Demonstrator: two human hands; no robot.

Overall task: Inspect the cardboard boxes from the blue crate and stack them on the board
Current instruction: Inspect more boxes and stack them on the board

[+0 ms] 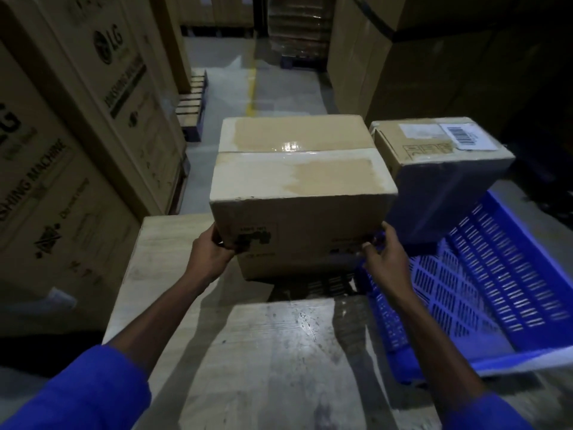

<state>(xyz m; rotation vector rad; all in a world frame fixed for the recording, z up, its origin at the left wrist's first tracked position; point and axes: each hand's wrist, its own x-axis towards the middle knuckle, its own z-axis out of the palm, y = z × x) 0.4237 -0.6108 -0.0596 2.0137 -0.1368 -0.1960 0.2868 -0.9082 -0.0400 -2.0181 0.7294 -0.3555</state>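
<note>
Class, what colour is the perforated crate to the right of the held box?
Blue crate, seen best in the head view.

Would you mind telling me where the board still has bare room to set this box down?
The board is bare in front of the held box, between both arms, and along its left strip beside the tall cartons. The right is crowded: the blue crate holds a labelled box, close to the right hand.

Dim, glare-streaked, edge-warped warehouse view
</note>
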